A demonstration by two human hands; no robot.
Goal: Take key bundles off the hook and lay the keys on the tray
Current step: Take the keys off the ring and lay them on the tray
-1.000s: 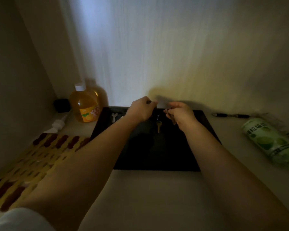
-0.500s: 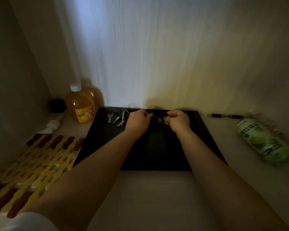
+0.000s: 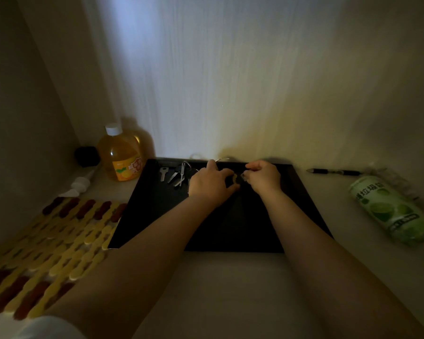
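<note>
- Hands have come down to the far edge of the tray [image 3: 301, 204]; a second ago they were raised above it with a brass key dangling between them.
- The left hand [image 3: 211, 184] now lies low over the tray, fingers curled around a small dark part of the key bundle [image 3: 234, 180]; in the dim light I cannot tell just what it grips.
- The right hand [image 3: 263, 178] pinches the other end of the same bundle, just beside the left.
- The dangling key is no longer seen hanging; it seems to be down on the tray or hidden between the hands.
- Loose silver keys [image 3: 175, 176] already lie near the tray's far left corner.
- My judgement: the bundle is being worked apart at the tray, so another key is about to be laid down.
- No hook is visible.
</note>
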